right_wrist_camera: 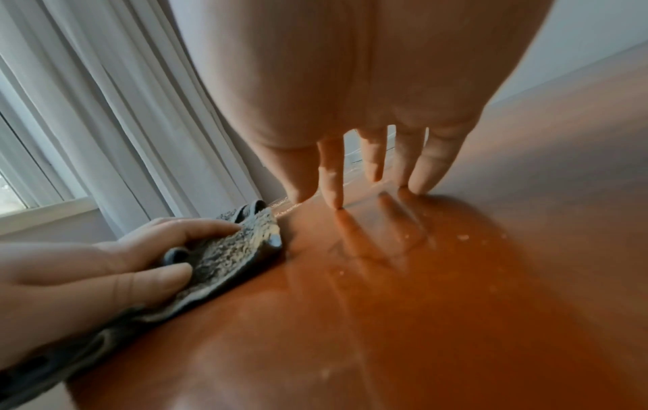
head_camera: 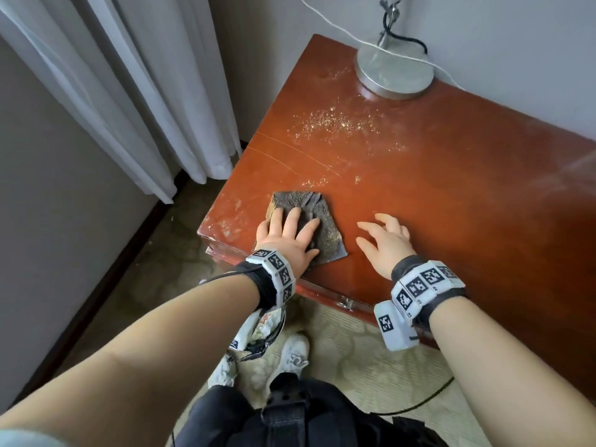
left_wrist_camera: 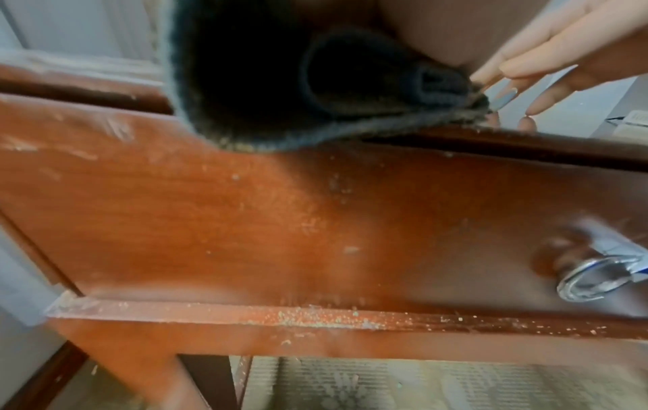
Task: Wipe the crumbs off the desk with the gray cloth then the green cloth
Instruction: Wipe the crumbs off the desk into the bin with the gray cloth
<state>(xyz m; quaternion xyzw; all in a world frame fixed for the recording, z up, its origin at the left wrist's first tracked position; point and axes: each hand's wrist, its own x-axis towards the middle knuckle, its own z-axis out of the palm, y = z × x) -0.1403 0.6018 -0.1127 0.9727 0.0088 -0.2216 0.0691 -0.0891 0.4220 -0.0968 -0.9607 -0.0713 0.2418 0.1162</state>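
Observation:
The gray cloth [head_camera: 325, 227] lies crumpled on the red-brown desk [head_camera: 451, 188] at its near left corner. My left hand [head_camera: 290, 233] presses down on it with spread, fairly straight fingers. One flap of the cloth [left_wrist_camera: 263, 83] hangs over the front edge. My right hand [head_camera: 383, 240] is empty and rests its spread fingertips [right_wrist_camera: 331, 194] on the bare wood just right of the cloth [right_wrist_camera: 231, 255]. Pale crumbs [head_camera: 335, 124] are scattered farther back toward the lamp, with a few just beyond the cloth. No green cloth is in view.
A round metal lamp base [head_camera: 395, 71] stands at the desk's back edge with a white cable [head_camera: 338, 30] across it. A drawer front with a ring handle [left_wrist_camera: 596, 280] sits below; crumbs lie on its ledge [left_wrist_camera: 333, 319]. White curtains [head_camera: 145, 91] hang left of the desk.

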